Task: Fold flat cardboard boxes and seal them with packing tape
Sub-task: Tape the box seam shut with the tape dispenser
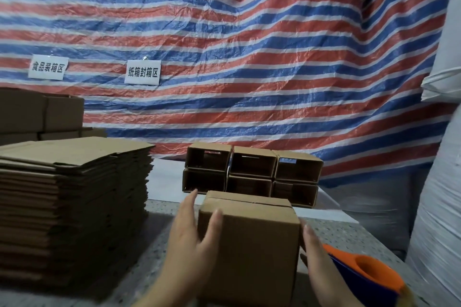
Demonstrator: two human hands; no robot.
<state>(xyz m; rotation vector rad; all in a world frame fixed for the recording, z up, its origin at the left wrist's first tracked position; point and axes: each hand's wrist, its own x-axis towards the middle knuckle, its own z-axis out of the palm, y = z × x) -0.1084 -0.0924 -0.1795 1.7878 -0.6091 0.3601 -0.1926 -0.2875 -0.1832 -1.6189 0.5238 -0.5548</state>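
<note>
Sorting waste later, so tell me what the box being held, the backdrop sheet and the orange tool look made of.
Box: brown matte cardboard, with creased flap seams. Backdrop sheet: likely woven plastic tarpaulin, crinkled with a slight sheen. Orange tool: seemingly smooth moulded plastic, apparently a tape dispenser.

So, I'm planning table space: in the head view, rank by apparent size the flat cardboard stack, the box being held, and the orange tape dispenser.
1. Tall stack of flat brown cardboard
2. Folded brown cardboard box, nearer the camera
3. Orange-and-blue tape dispenser, partly cut off
</note>
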